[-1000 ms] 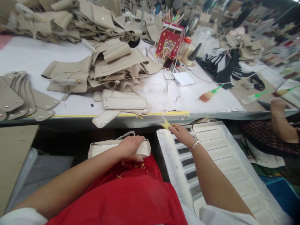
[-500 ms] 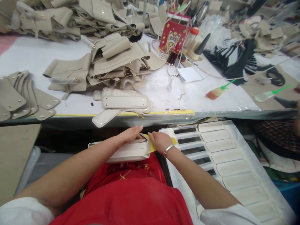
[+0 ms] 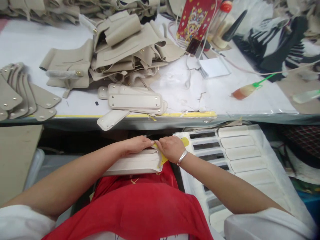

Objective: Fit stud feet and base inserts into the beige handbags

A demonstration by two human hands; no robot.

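Observation:
A cream leather bag body (image 3: 135, 163), boxy with folded edges, lies across my lap over the red apron. My left hand (image 3: 137, 145) is closed on its far edge, with the thumb reaching toward its right corner. At that corner my right hand (image 3: 172, 148) is closed around a flat yellow piece (image 3: 185, 141), which pokes out past both sides of the hand and lies against the bag's end. What exactly the yellow piece is I cannot make out. Both hands nearly touch, and the fingertips under them are hidden.
On the white table ahead lie cream straps with studs (image 3: 135, 101), a pile of beige leather parts (image 3: 125, 50), curved leather pieces (image 3: 21, 91) and a green-tipped glue bottle (image 3: 246, 91). At my right stands a white slotted rack (image 3: 186, 160) holding cream oval pieces (image 3: 242, 153).
My left thumb has moved right, closer to my right hand at the bag's corner. The bag body has shifted slightly right. The camera view has tilted down a little.

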